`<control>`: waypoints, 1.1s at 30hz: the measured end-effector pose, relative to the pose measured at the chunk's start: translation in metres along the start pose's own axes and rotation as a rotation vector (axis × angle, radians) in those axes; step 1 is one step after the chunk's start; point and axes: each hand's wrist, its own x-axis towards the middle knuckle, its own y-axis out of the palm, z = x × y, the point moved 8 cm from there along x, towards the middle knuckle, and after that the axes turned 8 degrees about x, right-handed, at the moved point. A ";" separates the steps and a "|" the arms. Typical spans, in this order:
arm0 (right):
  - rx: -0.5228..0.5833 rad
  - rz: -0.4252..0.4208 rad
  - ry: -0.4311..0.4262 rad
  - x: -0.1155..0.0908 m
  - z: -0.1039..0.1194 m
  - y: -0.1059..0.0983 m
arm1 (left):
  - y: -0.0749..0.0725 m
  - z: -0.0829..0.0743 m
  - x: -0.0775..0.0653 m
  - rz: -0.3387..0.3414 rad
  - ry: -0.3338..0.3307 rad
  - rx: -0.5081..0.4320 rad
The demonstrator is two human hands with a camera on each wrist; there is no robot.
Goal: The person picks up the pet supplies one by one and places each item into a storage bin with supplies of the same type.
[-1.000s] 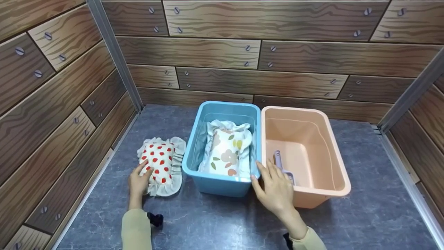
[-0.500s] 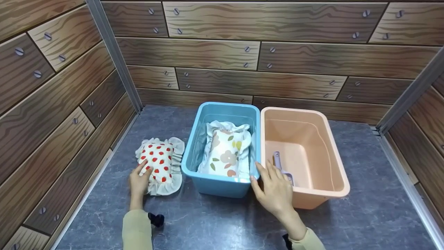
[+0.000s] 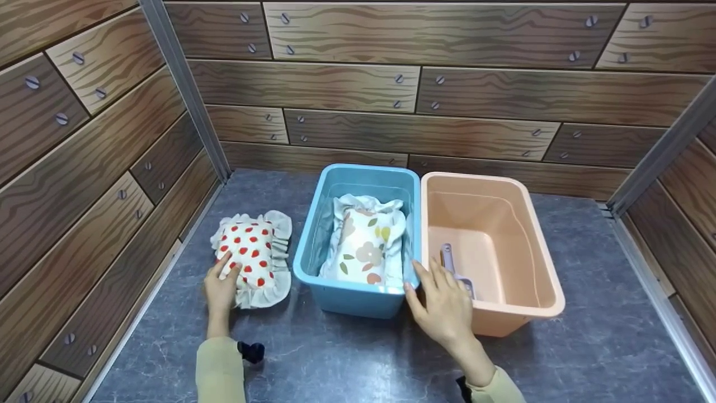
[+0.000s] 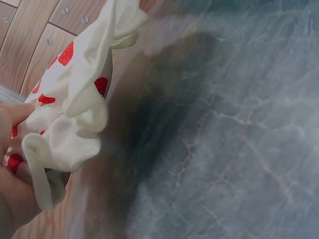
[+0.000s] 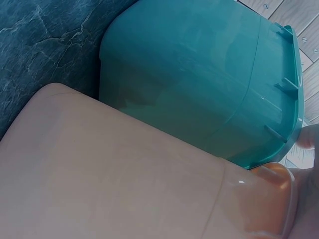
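My left hand (image 3: pixel 221 288) pinches the near left corner of a small white pillow (image 3: pixel 246 243) printed with red strawberries and edged with a ruffle. In the left wrist view the pillow (image 4: pixel 75 94) is tilted, with a shadow on the floor beside it. My right hand (image 3: pixel 444 308) rests with extended fingers on the adjoining rims of a blue bin (image 3: pixel 358 302) and a peach bin (image 3: pixel 551 274). A white pillow (image 3: pixel 366 240) with flowers and leaves lies inside the blue bin. Only part of the right hand (image 5: pixel 308 139) shows in the right wrist view.
A purple-grey handled tool (image 3: pixel 447 258) lies in the peach bin, its lower end partly hidden by the right hand. The two bins stand side by side on the dark marbled floor (image 3: pixel 313 364). Wood-patterned walls (image 3: pixel 347 84) enclose the space.
The strawberry pillow has shifted slightly left and away from the blue bin, together with my left hand. My right hand and both bins have stayed in place.
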 end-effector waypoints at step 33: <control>-0.006 0.013 0.002 0.001 0.000 0.001 | -0.030 -0.052 -0.004 -0.169 0.095 -0.043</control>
